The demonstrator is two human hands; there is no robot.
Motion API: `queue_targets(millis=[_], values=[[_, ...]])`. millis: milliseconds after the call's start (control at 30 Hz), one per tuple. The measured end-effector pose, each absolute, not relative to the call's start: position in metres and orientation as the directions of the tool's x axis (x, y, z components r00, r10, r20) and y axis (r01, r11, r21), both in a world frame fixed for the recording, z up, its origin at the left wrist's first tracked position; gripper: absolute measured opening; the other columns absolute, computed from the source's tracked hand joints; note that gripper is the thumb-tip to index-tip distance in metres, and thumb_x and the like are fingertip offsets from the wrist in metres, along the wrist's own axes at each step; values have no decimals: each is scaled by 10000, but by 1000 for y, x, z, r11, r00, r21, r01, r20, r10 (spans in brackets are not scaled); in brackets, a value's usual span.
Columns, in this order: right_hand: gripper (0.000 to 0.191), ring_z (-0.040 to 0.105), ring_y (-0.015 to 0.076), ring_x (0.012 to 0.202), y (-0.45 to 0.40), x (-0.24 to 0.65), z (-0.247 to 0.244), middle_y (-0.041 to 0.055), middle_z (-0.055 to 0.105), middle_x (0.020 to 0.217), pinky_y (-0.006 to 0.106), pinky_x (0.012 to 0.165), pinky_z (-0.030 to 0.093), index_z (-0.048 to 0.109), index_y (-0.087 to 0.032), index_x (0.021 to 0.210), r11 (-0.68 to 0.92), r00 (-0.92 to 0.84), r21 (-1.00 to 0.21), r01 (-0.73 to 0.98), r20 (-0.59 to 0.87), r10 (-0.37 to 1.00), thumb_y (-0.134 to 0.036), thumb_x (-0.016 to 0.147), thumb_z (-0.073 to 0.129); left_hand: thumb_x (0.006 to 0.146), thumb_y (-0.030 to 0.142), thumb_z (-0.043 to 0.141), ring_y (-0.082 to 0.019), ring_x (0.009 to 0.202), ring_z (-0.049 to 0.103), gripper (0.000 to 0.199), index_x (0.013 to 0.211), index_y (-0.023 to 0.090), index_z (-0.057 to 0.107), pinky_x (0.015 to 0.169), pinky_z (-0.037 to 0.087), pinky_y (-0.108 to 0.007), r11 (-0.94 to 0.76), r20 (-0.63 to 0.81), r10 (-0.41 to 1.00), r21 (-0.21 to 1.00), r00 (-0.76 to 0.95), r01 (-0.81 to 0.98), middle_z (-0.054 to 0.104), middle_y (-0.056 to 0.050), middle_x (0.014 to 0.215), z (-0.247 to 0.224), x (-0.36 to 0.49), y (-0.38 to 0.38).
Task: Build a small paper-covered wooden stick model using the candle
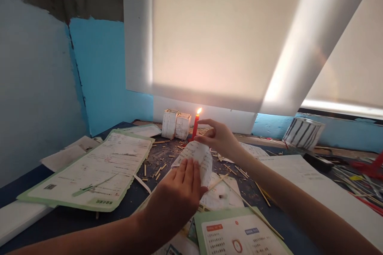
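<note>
A lit red candle (pixel 195 126) stands upright near the middle of the dark table, its flame at the top. My right hand (pixel 220 139) is beside it, index finger reaching to the candle's upper part, the other fingers curled. Its thumb is at the top edge of a folded white paper piece with writing (pixel 205 163). Against that paper my left hand (pixel 182 185) lies flat, its fingers stretched out over the front. Whether the right fingertips grip anything is too small to tell.
Two small paper-covered boxes (pixel 170 124) stand behind the candle. Green-edged sheets (pixel 98 171) lie at left, another booklet (pixel 236 235) in front. Thin sticks (pixel 263 194) are scattered about. A striped box (pixel 303 133) and a black object (pixel 317 162) are at right.
</note>
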State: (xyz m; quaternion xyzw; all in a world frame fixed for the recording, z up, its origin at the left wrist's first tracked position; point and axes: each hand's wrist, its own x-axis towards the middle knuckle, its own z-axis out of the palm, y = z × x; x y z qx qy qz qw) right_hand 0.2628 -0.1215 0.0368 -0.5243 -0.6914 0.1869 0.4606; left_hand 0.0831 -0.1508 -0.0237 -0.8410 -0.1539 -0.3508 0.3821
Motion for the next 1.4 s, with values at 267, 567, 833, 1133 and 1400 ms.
queue_targets(millis=[267,567,833,1133,1400], values=[[477,332,70,400,-99,274,26,-127,375,419,238,433,256,577,-169,1102,396,-63,-850,348,400,914,-405,706,701,960,253,426,-270,895,703,338,974,23,673,745,598,-387,-690,712,-109,-556,694,463,717,-188,995,-20,78,-140],[456,372,48,409,-92,259,34,-105,499,481,202,407,249,596,-184,1077,331,-186,-926,179,298,936,-343,673,736,927,134,471,-206,957,676,178,1006,89,624,844,565,-342,-849,663,-212,-489,718,201,729,-84,978,15,56,-139],[326,481,69,515,-82,251,32,-56,571,604,208,456,326,656,-182,910,166,-133,-947,274,134,982,-297,626,767,922,126,452,-222,953,663,181,1031,96,592,772,583,-345,-878,666,-142,-426,732,218,704,-94,978,-4,68,-115],[445,609,168,810,-99,237,11,11,656,840,284,698,470,630,-199,941,119,106,-888,445,184,977,-363,570,812,903,64,424,-223,900,673,209,991,71,614,797,570,-363,-816,670,-262,-538,695,211,707,-101,924,-16,89,-121],[306,663,182,770,-97,242,10,22,695,767,329,757,491,616,-177,998,451,-144,-746,491,440,886,-290,721,684,891,147,469,-153,916,639,138,973,196,568,816,540,-305,-996,912,85,75,400,41,668,-49,967,-13,70,-89]])
